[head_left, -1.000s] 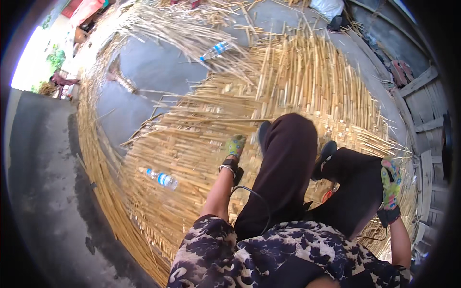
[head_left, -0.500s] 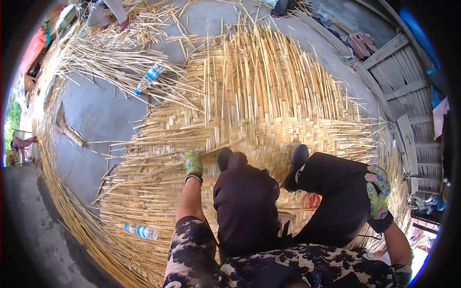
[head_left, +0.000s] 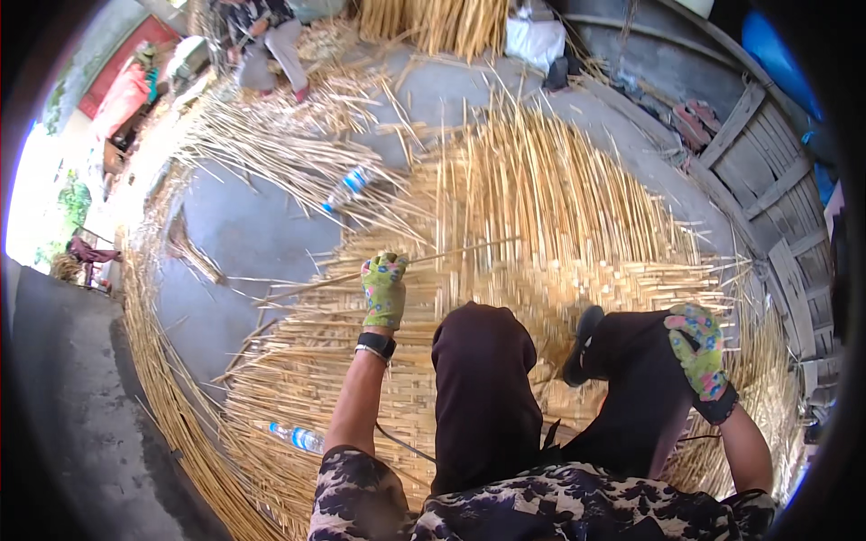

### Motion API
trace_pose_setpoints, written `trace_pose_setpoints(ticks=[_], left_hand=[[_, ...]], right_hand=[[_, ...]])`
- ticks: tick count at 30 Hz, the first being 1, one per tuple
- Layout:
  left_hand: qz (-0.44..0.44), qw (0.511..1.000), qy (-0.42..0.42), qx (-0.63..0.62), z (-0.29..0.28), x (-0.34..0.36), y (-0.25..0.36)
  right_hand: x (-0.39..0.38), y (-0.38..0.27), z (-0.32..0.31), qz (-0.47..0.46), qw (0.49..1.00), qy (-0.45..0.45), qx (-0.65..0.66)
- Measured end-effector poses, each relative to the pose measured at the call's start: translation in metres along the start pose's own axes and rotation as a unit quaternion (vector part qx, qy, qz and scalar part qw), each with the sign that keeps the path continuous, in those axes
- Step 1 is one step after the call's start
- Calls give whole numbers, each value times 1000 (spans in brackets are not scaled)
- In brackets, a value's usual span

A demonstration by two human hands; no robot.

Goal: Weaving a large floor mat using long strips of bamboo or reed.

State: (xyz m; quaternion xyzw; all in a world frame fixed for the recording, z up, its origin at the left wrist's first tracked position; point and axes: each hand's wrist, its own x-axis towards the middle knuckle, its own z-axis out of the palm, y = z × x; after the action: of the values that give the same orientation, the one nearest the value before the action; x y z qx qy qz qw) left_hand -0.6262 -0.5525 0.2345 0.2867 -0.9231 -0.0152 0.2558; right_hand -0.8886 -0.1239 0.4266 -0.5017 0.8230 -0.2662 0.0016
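I sit on a large woven mat of pale bamboo strips (head_left: 577, 243) spread over grey concrete. My left hand (head_left: 384, 287), in a green flowered glove with a black watch at the wrist, reaches forward and grips a long thin bamboo strip (head_left: 451, 252) that lies across the weave. My right hand (head_left: 696, 352), in a matching glove, rests on my right knee in dark trousers and holds nothing that I can see. My left knee (head_left: 483, 361) rises between the two arms.
A plastic water bottle (head_left: 298, 438) lies on the mat by my left elbow; another bottle (head_left: 347, 187) lies among loose strips farther off. A seated person (head_left: 271, 41) works at the far edge. Wooden planks (head_left: 767, 180) and a white sack (head_left: 534, 38) lie at right.
My left hand has reached farther forward and closed on the long strip. The view has tilted up, showing more of the far mat and the seated person. My right hand stays on the knee.
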Motion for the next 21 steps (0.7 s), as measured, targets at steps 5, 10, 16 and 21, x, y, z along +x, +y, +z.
trace_pose_setpoints(ticks=[5,10,16,21], left_hand=[[97,989,111,31,-139,57,49],[231,961,123,89,-237,56,132],[297,939,165,59,-275,38,184],[46,945,134,-294,-260,35,193]], right_hand=[[17,-53,-11,-120,987,-30,-100],[40,-117,-7,-182,972,41,140],[39,-140,41,96,689,-331,638],[23,-133,60,188,676,-231,674]])
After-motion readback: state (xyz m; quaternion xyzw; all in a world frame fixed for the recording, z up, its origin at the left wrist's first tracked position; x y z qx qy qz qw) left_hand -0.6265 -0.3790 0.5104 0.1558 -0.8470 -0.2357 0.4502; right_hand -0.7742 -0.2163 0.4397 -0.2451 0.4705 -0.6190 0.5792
